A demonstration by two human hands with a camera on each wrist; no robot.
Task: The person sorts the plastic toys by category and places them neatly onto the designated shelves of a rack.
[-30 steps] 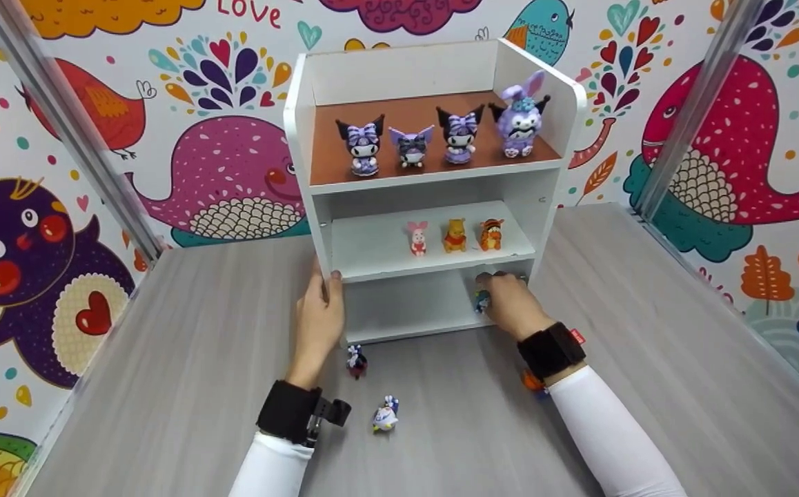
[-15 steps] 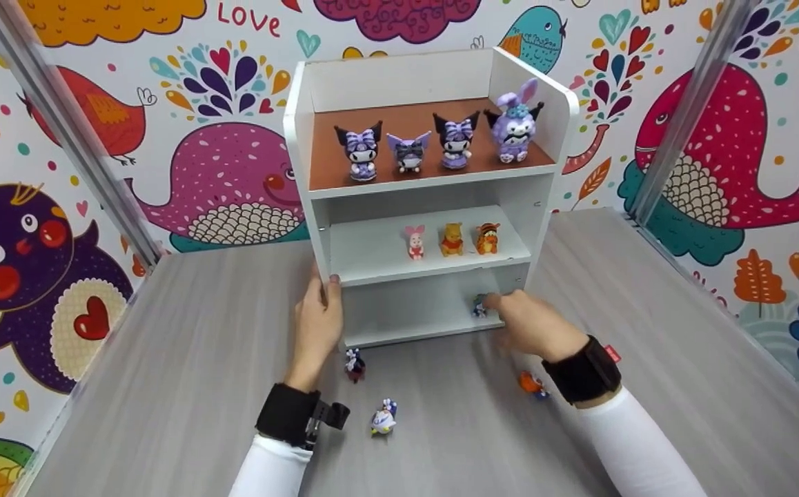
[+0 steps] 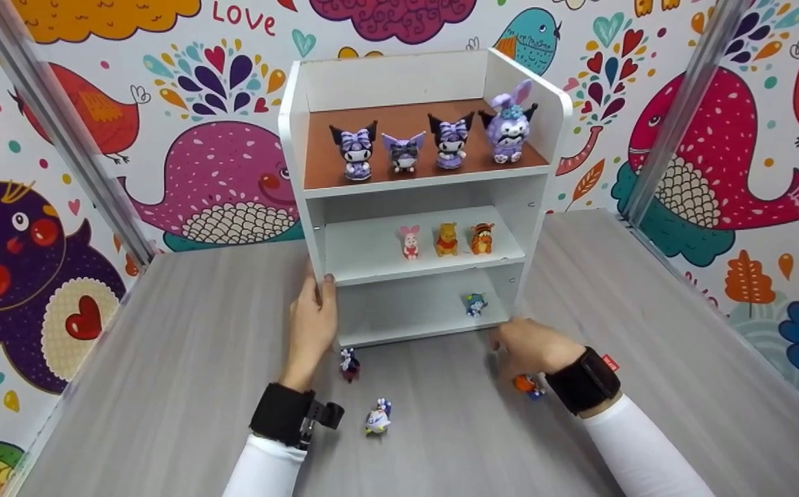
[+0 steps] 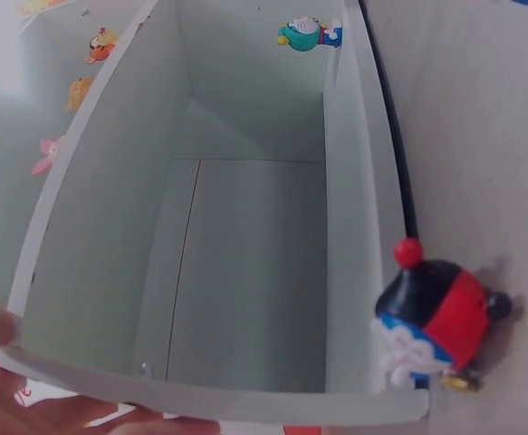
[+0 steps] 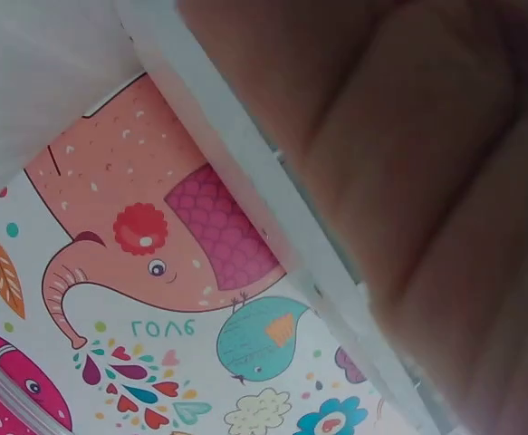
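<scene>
My left hand (image 3: 312,321) grips the left side panel of a small white shelf unit (image 3: 413,185), thumb on the front edge and fingers behind. In the left wrist view the thumb lies at that edge too. On the bottom shelf, at its right end, stands a teal figurine (image 3: 475,304) with nothing touching it. My right hand (image 3: 530,345) hovers over the table by the unit's lower right corner, holding nothing that I can see. Just under it lies an orange and blue figurine (image 3: 529,386), partly covered by the hand. The right wrist view shows mostly blurred palm.
A black and red figurine (image 4: 449,317) lies by the unit's front left corner. Nearer is a white and blue figurine (image 3: 378,417). Piglet (image 3: 410,242), Pooh (image 3: 446,240) and Tigger (image 3: 481,239) figurines stand on the middle shelf; several purple figurines (image 3: 451,145) line the top.
My right hand has let go of the teal figurine on the bottom shelf. It has drawn back toward the orange figurine on the table. The left hand keeps its hold on the unit.
</scene>
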